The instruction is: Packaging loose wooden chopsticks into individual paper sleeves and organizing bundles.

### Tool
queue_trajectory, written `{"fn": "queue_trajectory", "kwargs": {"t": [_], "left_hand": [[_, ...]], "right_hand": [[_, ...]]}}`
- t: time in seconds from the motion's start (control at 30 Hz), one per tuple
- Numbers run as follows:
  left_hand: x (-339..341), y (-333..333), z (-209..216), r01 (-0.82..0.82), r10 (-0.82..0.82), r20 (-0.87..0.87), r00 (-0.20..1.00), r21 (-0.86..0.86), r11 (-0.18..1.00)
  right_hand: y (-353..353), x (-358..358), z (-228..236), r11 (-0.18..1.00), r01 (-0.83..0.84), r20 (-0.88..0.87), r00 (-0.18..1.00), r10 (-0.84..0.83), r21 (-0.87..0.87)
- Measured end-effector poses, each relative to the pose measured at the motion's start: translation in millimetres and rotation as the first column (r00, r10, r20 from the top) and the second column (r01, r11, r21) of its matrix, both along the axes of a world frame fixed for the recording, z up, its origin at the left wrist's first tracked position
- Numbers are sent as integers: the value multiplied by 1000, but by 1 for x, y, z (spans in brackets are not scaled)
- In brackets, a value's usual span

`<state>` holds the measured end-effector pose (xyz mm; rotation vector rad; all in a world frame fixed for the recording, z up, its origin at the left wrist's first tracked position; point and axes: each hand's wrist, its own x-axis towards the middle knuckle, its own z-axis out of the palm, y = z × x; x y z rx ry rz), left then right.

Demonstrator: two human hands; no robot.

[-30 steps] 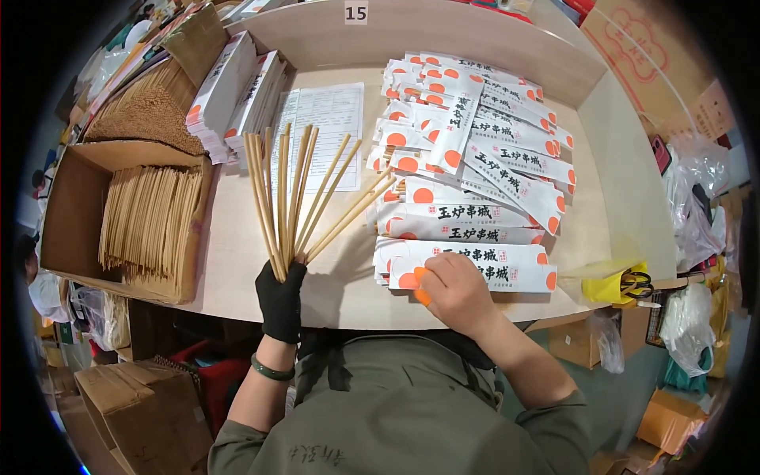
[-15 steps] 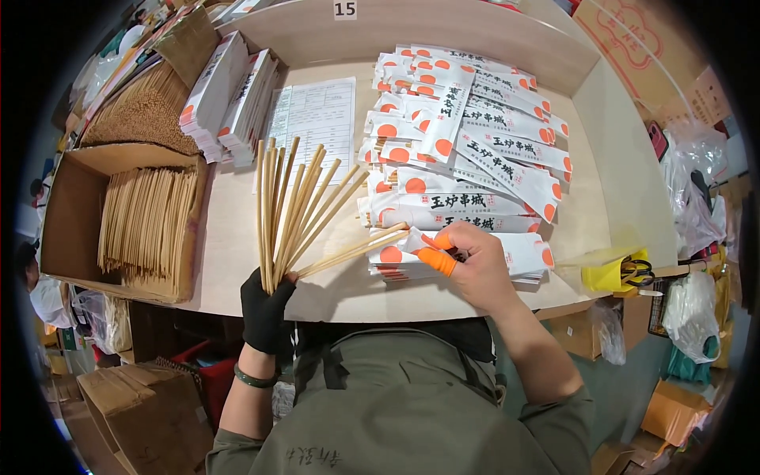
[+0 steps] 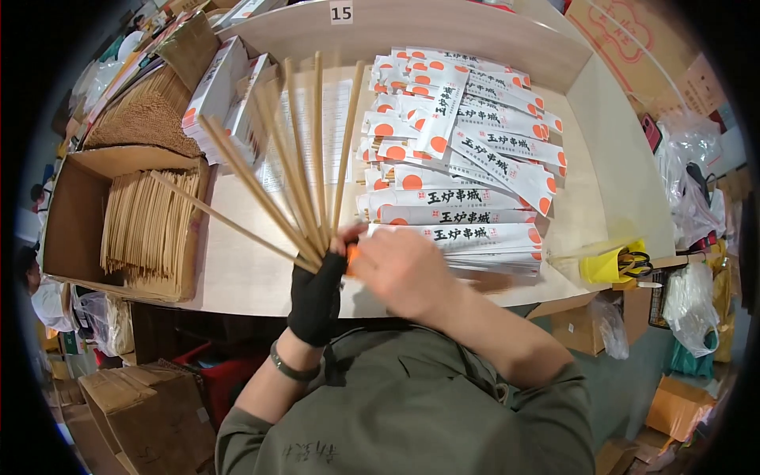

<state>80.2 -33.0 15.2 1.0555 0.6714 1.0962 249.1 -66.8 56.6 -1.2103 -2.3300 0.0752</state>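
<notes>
My left hand (image 3: 317, 305), in a black fingerless glove, grips the lower ends of several wooden chopsticks (image 3: 320, 142). They fan out upward, some blurred, and one leans far left toward the box. My right hand (image 3: 408, 273), with orange finger covers, is up against my left hand at the base of the fan. Its fingers are curled in and partly smeared; what they pinch is hidden. Just beyond my right hand lies a stack of white paper sleeves (image 3: 491, 236) with orange dots. Behind it, filled sleeves (image 3: 483, 123) are piled in overlapping rows.
A cardboard box (image 3: 194, 273) of loose chopsticks stands at the left, with more bundled chopsticks (image 3: 146, 119) behind it. Upright bundles of sleeves (image 3: 214, 95) and a printed sheet (image 3: 340, 127) lie toward the back. A yellow holder (image 3: 602, 267) with scissors hangs at the right edge.
My right hand has moved left, from the top sleeve to my left hand. My left hand has shifted right, and the chopsticks have spread into a wider fan.
</notes>
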Motion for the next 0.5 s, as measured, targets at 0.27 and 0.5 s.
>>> {"fn": "queue_trajectory", "kwargs": {"t": [0.27,0.5], "left_hand": [[-28,28,-11,-262,247,-508,825,43,964],[-44,19,-19,-320,242,-595,767,-27,947]], "right_hand": [[-19,49,-33,982,188,13,982,-188,-26],[-28,46,-60,969,194,-83,980,-183,153]]}}
